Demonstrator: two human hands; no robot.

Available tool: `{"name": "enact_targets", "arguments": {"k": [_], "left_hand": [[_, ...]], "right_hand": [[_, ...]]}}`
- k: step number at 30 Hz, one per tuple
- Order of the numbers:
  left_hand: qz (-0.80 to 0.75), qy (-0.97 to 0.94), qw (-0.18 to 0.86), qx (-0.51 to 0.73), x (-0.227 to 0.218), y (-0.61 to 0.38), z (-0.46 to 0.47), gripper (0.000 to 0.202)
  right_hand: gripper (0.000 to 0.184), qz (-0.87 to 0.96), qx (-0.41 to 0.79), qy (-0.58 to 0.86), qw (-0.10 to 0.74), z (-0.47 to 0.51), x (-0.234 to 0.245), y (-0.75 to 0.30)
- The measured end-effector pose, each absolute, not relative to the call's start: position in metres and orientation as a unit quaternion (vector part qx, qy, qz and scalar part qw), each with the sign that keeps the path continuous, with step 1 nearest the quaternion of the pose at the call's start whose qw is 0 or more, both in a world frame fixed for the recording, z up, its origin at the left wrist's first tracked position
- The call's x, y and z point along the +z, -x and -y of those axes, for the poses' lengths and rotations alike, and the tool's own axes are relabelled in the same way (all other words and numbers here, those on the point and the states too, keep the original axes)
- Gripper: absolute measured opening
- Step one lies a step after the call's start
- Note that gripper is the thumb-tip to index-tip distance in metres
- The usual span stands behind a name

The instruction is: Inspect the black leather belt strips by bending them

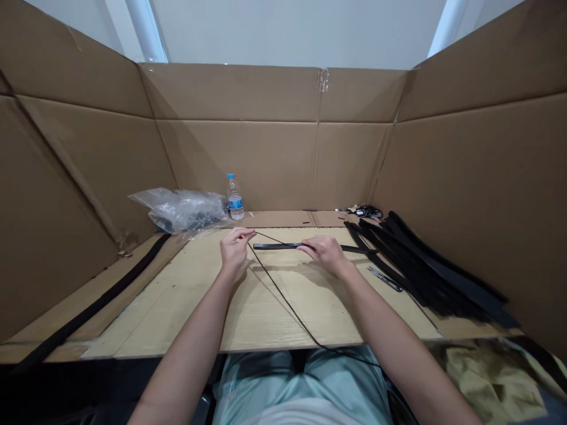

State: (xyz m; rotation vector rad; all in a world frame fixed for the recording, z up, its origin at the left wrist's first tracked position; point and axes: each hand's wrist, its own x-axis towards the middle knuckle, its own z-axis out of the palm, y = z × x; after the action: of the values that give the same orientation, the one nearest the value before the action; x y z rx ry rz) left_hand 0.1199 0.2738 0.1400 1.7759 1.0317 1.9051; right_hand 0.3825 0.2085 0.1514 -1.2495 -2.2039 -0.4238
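My left hand (237,248) pinches a thin black cord (283,310) between thumb and fingertips, above the pale wooden board (274,313). From there the cord runs right to the strip, while a long length falls in a loop toward my lap. My right hand (325,252) grips a flat black rubber strip (277,246) lying lengthwise across the board, its fingers over the place where the cord meets it. The strip's far end extends past my right hand, and the part under my fingers is hidden.
Several long black strips (425,274) lie piled at the right, with metal-handled scissors (384,278) beside them. A water bottle (235,198), a clear plastic bag (179,211), and tangled black cables (365,211) sit at the back. Cardboard walls (234,147) surround the work area.
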Motion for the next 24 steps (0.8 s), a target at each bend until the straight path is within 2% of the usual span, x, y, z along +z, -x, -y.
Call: {"name": "enact_targets", "arguments": {"k": [4, 7, 10, 12, 14, 17, 24], "left_hand": [[-0.388, -0.561, 0.324, 0.655, 0.133, -0.131, -0.273, 0.017], [-0.392, -0.607, 0.448, 0.526, 0.122, -0.152, -0.259, 0.017], [-0.327, -0.636, 0.589, 0.376, 0.118, -0.171, -0.241, 0.023], [-0.276, -0.593, 0.681, 0.330, 0.121, -0.179, -0.232, 0.028], [-0.233, -0.534, 0.739, 0.339, 0.127, -0.184, -0.226, 0.036], [-0.198, -0.471, 0.755, 0.411, 0.134, -0.188, -0.223, 0.045], [-0.197, -0.485, 0.694, 0.495, 0.131, -0.198, -0.226, 0.043]], "right_hand": [[0.040, 0.830, -0.173, 0.409, 0.339, -0.206, 0.153, -0.374], [0.040, 0.819, -0.192, 0.408, 0.355, -0.205, 0.155, -0.365], [0.041, 0.799, -0.218, 0.433, 0.356, -0.205, 0.156, -0.363], [0.043, 0.792, -0.224, 0.449, 0.348, -0.207, 0.154, -0.365], [0.042, 0.790, -0.223, 0.460, 0.340, -0.209, 0.152, -0.368], [0.040, 0.791, -0.221, 0.463, 0.333, -0.211, 0.149, -0.370], [0.036, 0.810, -0.205, 0.439, 0.330, -0.211, 0.148, -0.363]]}}
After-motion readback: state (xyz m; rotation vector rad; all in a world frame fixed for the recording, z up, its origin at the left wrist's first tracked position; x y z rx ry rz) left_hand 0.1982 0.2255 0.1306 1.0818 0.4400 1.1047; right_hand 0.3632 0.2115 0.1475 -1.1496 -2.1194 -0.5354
